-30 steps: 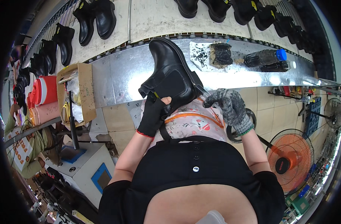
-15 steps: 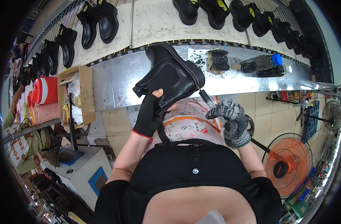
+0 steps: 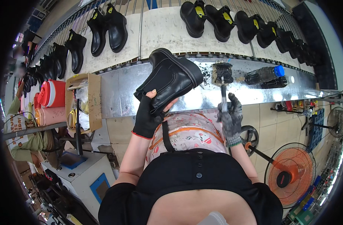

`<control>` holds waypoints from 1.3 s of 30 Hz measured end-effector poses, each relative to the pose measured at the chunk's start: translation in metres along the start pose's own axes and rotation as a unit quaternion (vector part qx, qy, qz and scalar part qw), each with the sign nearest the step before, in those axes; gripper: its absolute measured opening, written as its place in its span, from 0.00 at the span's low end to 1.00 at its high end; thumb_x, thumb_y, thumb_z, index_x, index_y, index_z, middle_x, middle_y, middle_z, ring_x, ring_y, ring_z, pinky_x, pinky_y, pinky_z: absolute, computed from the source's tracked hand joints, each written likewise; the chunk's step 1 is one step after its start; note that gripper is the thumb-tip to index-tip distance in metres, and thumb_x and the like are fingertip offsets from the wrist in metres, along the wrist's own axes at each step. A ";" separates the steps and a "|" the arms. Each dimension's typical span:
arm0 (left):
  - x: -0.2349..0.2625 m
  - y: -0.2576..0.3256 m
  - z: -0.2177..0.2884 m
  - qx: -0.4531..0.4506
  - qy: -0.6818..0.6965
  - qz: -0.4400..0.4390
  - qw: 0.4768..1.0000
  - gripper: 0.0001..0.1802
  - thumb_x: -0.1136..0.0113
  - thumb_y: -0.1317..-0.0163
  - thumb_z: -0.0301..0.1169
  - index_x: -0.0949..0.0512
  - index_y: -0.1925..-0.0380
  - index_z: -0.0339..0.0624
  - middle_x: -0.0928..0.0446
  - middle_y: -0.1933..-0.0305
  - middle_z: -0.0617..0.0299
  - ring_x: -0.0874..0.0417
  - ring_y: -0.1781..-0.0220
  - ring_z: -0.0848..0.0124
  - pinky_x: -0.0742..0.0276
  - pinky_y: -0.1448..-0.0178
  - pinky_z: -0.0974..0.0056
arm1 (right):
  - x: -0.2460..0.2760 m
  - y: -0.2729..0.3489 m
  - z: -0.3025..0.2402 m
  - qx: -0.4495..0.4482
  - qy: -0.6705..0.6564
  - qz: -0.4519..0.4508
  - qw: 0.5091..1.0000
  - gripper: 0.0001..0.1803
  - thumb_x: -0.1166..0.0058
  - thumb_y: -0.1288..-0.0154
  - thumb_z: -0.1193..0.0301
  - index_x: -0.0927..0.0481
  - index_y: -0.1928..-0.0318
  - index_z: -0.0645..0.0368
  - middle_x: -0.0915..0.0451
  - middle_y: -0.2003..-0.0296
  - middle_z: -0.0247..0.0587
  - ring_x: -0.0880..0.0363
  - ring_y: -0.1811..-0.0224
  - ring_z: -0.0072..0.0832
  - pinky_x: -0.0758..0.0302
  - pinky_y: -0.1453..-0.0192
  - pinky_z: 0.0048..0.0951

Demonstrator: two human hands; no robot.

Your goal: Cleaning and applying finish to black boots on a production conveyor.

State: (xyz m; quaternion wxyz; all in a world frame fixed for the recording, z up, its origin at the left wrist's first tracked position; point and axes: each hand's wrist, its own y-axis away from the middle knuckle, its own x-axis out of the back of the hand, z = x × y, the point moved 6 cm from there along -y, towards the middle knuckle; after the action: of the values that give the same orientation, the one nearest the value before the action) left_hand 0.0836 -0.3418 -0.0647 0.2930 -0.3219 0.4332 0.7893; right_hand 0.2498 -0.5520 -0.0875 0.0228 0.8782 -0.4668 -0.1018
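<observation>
Left hand (image 3: 147, 119) in a black fingerless glove, clenched around a black ankle boot (image 3: 170, 79) and holding it tilted above the metal tabletop (image 3: 122, 90). Right hand (image 3: 230, 116) in a grey knit glove, gripping a brush handle (image 3: 223, 98) with the bristles down in a blackened pot (image 3: 221, 72). Dark bottle (image 3: 264, 74) just beside the pot. Likely risks: overloaded brush dripping onto the boot's upper, or the pot tipping if the brush drags its rim; boot slipping from a one-handed hold.
</observation>
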 end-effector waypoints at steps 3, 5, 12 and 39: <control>0.000 -0.019 0.012 -0.023 -0.032 0.002 0.999 0.29 0.44 0.39 0.36 0.36 0.44 0.26 0.26 0.48 0.39 0.19 0.51 0.48 0.14 0.54 0.61 | 0.012 -0.023 0.042 -0.092 0.094 0.047 0.990 0.32 0.48 0.38 0.75 0.43 0.34 0.61 0.24 0.68 0.37 0.28 0.79 0.18 0.29 0.78 0.19; 0.008 -0.045 0.027 0.023 -0.073 -0.052 0.996 0.28 0.44 0.39 0.36 0.36 0.44 0.28 0.26 0.47 0.42 0.20 0.50 0.50 0.16 0.49 0.55 | 0.028 -0.024 0.056 0.013 0.403 0.039 0.914 0.30 0.43 0.40 0.72 0.37 0.38 0.64 0.21 0.59 0.46 0.21 0.63 0.29 0.23 0.58 0.31; -0.004 -0.168 0.118 -0.049 -0.249 -0.044 0.966 0.23 0.41 0.42 0.34 0.30 0.47 0.37 0.21 0.56 0.51 0.16 0.62 0.55 0.14 0.59 0.55 | 0.037 -0.034 0.081 -0.006 0.245 0.072 0.967 0.31 0.45 0.39 0.69 0.38 0.38 0.65 0.28 0.48 0.55 0.26 0.49 0.41 0.30 0.44 0.37; 0.075 -0.172 0.027 -0.401 -0.826 0.207 0.338 0.39 0.41 0.45 0.47 0.39 0.35 0.44 0.42 0.34 0.36 0.45 0.30 0.43 0.52 0.28 0.43 | -0.004 -0.023 0.086 -0.004 0.448 -0.134 0.884 0.14 0.42 0.42 0.63 0.21 0.57 0.55 0.18 0.64 0.45 0.19 0.61 0.37 0.25 0.57 0.36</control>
State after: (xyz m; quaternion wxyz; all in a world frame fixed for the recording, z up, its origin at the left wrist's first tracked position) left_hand 0.1579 -0.2263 -0.1953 0.1640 0.5150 -0.3452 0.7673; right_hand 0.2494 -0.5312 -0.1741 0.2193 0.8842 -0.2844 0.2988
